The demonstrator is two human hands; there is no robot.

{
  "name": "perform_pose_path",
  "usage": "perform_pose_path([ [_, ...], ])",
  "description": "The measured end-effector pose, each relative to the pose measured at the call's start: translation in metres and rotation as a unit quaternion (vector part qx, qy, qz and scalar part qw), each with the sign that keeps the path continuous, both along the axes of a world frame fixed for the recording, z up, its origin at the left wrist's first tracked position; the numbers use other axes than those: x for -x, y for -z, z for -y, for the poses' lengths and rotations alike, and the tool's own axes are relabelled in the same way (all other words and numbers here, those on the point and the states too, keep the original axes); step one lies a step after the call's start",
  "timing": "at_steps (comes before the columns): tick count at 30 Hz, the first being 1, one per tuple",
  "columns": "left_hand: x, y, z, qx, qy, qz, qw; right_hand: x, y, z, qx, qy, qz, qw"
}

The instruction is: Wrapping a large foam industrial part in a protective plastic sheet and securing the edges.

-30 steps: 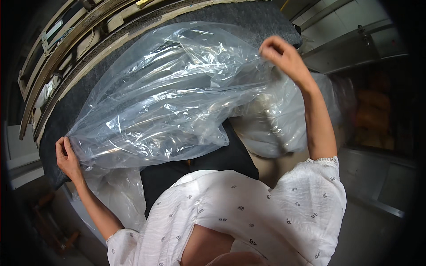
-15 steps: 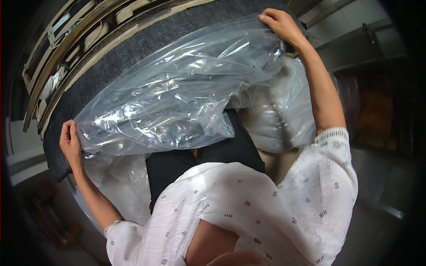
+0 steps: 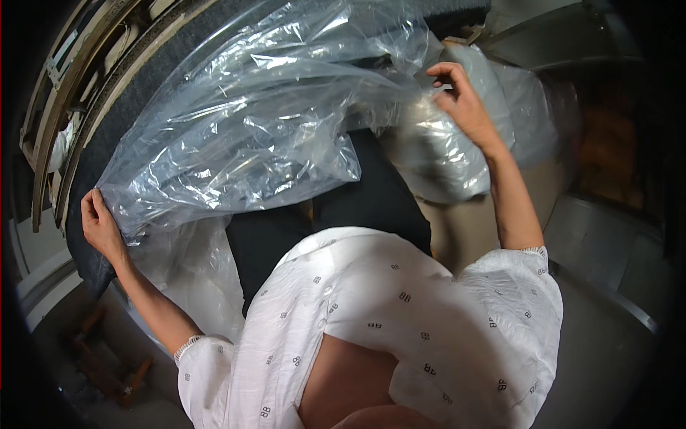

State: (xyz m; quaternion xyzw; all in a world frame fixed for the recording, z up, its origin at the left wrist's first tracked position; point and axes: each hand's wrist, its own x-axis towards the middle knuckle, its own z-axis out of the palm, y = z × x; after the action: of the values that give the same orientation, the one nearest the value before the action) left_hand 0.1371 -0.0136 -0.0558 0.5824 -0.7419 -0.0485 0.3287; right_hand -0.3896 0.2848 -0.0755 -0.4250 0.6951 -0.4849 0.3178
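From where I stand, the clear plastic sheet (image 3: 243, 136) lies over the dark tabletop (image 3: 86, 254), its near edge drooping across the black trousers (image 3: 371, 179) of the seated person. The step in hand looks to me like handling the sheet while it is spread out, with one end anchored and the other loose. The left hand (image 3: 103, 227) pinches the gathered left corner between thumb and fingers. The right hand (image 3: 461, 107) hangs just beside the sheet's right side, fingers curled but parted from the thumb, with no plastic between them that I can make out; whether a fingertip brushes the film I can't tell. As I judge it, the next move calls for the right hand to close on that right edge, while the left keeps its corner firm so the slippery film doesn't slide off.

The sheet's long axis runs slantwise, from the near left to the far right. Its narrow, bunched end points left, toward the pinch, and it fans out in creases toward the far right. More plastic (image 3: 457, 171) is heaped on the right, near the right hand.
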Motion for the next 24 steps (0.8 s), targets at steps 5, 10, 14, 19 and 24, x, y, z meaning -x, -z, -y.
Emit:
perform_pose_path([
  [5, 0.008, -0.001, 0.003, 0.007, 0.012, -0.004, 1.0, -0.032, 0.03, 0.0, 0.163, 0.052, -0.49, 0.855],
  [10, -0.001, -0.003, -0.002, 0.017, 0.007, 0.021, 1.0, -0.056, -0.004, 0.031, 0.235, 0.049, -0.475, 0.846],
  [14, 0.002, -0.004, -0.008, -0.015, 0.003, -0.008, 1.0, -0.056, -0.076, 0.073, 0.201, 0.055, -0.049, 0.977],
  [19, 0.008, -0.004, -0.004, 0.004, 0.021, -0.04, 0.999, 0.023, -0.046, 0.152, 0.063, 0.08, -0.296, 0.95],
  [24, 0.01, -0.007, -0.005, -0.01, 0.014, -0.042, 0.999, 0.041, -0.044, 0.183, -0.016, 0.075, -0.394, 0.916],
])
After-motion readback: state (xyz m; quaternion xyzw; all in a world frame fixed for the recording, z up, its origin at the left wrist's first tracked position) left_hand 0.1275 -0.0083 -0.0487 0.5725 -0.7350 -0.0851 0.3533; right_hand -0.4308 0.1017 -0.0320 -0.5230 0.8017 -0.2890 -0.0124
